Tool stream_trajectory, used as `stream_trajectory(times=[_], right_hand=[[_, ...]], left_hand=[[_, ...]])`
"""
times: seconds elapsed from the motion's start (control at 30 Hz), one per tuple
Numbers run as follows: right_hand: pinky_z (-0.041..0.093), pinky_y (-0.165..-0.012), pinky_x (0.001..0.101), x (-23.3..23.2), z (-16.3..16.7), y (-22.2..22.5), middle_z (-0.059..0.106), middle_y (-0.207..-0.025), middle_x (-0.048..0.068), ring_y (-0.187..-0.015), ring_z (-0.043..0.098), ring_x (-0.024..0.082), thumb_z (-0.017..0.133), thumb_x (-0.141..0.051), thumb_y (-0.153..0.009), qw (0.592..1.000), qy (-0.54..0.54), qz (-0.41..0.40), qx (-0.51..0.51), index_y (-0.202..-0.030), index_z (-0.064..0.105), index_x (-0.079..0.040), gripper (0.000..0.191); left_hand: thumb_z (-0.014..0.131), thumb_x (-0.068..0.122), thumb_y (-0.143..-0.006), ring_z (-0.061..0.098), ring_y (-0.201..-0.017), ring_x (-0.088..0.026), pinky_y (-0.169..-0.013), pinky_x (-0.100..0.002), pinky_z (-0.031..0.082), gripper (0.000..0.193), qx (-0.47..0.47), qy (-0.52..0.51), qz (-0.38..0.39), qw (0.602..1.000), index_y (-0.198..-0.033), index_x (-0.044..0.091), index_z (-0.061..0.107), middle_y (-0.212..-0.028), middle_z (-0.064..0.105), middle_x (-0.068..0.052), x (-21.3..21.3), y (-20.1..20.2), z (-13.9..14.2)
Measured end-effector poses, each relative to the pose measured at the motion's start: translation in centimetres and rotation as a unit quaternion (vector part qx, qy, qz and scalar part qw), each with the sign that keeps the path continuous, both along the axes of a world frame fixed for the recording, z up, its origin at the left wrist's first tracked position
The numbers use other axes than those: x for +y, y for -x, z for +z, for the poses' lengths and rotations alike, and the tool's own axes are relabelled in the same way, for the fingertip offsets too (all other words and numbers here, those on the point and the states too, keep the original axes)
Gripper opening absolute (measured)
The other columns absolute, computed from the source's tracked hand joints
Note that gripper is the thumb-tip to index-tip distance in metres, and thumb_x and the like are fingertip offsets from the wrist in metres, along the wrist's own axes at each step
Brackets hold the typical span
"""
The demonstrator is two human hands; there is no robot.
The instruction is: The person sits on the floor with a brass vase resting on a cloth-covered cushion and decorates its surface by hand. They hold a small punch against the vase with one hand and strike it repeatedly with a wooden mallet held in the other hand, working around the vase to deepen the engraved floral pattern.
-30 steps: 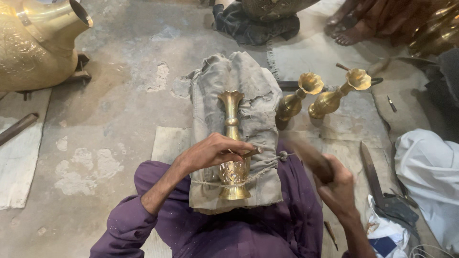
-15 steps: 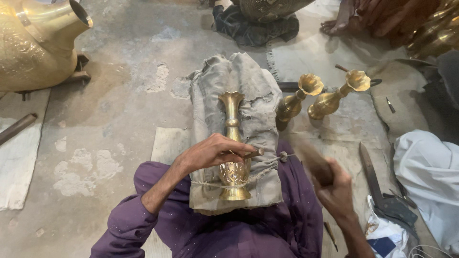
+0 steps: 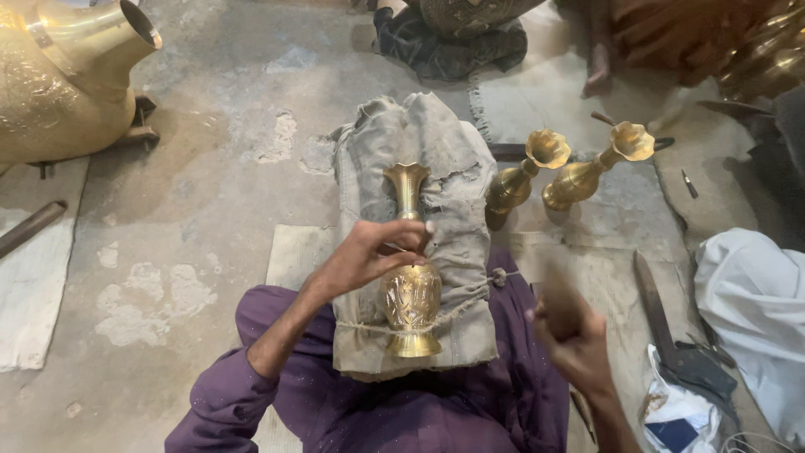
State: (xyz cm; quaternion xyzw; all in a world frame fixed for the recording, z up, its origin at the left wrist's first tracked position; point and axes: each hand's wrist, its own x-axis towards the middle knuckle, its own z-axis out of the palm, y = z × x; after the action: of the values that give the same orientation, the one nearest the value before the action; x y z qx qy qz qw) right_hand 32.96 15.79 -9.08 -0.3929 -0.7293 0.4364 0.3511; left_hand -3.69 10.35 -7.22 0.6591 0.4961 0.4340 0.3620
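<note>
**Brass vase held for striking on the padded block**

Head view: since the earlier frames the right hand (image 3: 579,335) has been swung a little, its dark wooden mallet (image 3: 560,304) now blurred beside the pad, while the left hand (image 3: 369,252) has stayed on the vase. The engraved, fluted golden brass vase (image 3: 410,277) is laid lengthwise on the worn grey cloth-wrapped block (image 3: 453,168), its foot towards the person. The left hand is closed over the neck, where a thin tool may be pinched, though this cannot be told; the right hand is clamped on the mallet. The step is judged to be chasing of the belly; the next blow would call for a steady vase and a well-aimed strike.

The rough, patched concrete floor (image 3: 193,193) carries two small flared brass vases (image 3: 570,172), a large brass vessel (image 3: 59,84), a white cloth bundle (image 3: 755,294) and dark metal shears (image 3: 671,335).
</note>
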Motion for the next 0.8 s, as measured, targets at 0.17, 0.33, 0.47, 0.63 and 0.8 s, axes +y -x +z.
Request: stream_trajectory(times=[0.17,0.33,0.47,0.63,0.8], right_hand=[[0.060,-0.090,0.0344,-1.5,-3.7,1.7,0.063,-0.097,0.003,-0.093,0.066,0.016,0.076,0.005,-0.084,0.973,0.126,0.109,0.163,-0.092,0.055,-0.010,0.027],[0.055,-0.080,0.0309,-1.0,-5.0,3.0,0.062,-0.094,0.004,-0.091,0.063,0.014,0.075,0.001,-0.089,0.946,0.287,0.118,0.090,-0.090,0.054,-0.008,0.024],[0.058,-0.070,0.0292,0.4,-4.0,1.9,0.066,-0.085,0.004,-0.079,0.067,0.013,0.077,-0.005,-0.086,0.962,0.252,0.069,0.073,-0.091,0.059,-0.006,0.018],[0.049,-0.048,0.0291,1.9,-2.0,0.7,0.065,-0.071,0.002,-0.056,0.060,0.012,0.081,-0.013,-0.082,0.986,0.164,-0.030,-0.012,-0.102,0.065,-0.001,0.028],[0.056,-0.061,0.0329,2.8,0.8,1.0,0.072,-0.080,0.007,-0.068,0.071,0.018,0.082,-0.016,-0.083,0.991,-0.007,-0.016,-0.135,-0.114,0.065,-0.004,0.038]], left_hand=[[0.081,0.019,-0.088,0.080,-0.089,-0.015,-0.081,-0.033,0.066,0.051,-0.024,0.063,-0.047,0.997,-0.134,0.008,0.061,-0.094,0.082,-0.007,1.0,0.7,0.8],[0.081,0.021,-0.088,0.080,-0.087,-0.014,-0.079,-0.033,0.067,0.051,-0.025,0.090,-0.112,0.989,-0.134,0.009,0.063,-0.095,0.082,-0.007,1.8,0.2,1.1],[0.081,0.023,-0.087,0.080,-0.088,-0.015,-0.078,-0.033,0.067,0.053,0.011,0.102,-0.146,0.984,-0.136,0.012,0.064,-0.095,0.082,-0.006,2.4,0.4,1.0],[0.080,0.025,-0.088,0.081,-0.089,-0.016,-0.078,-0.035,0.066,0.051,0.027,0.069,-0.171,0.982,-0.135,0.013,0.065,-0.096,0.082,-0.006,2.8,0.5,0.6],[0.079,0.026,-0.089,0.081,-0.089,-0.017,-0.077,-0.036,0.066,0.051,0.030,0.056,-0.174,0.983,-0.136,0.014,0.064,-0.097,0.082,-0.006,2.6,0.5,0.4]])
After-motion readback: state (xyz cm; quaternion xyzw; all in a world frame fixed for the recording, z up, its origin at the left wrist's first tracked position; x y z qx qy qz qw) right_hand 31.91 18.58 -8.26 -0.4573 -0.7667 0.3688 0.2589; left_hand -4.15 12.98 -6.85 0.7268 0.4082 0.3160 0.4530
